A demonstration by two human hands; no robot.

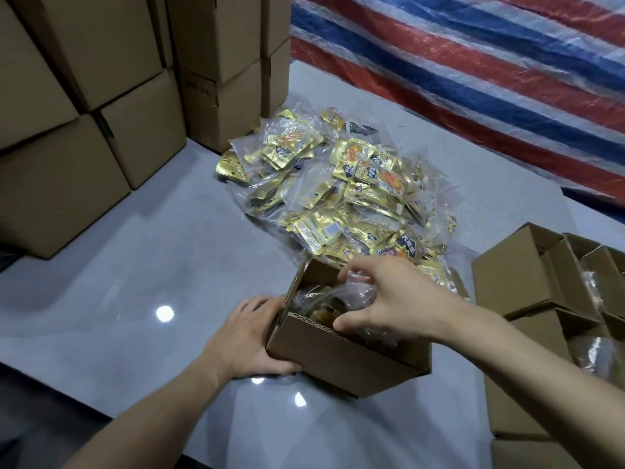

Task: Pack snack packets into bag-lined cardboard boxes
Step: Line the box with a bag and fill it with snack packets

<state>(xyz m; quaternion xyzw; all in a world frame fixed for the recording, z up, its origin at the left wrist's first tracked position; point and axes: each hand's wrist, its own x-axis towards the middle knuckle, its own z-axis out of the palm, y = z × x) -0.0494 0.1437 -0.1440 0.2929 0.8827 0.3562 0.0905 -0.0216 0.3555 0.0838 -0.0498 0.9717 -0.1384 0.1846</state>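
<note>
Steady the box (338, 363) with the left hand (247, 336), which grips its left wall. The right hand (389, 299) pinches the bag (355, 287) inside; tuck it evenly. Packets (338, 184) lie just beyond

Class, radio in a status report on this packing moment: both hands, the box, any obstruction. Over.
Left hand holds cardboard box at near-left corner. Right hand pinches clear bag inside box. Packet pile behind box, nothing blocking.
</note>
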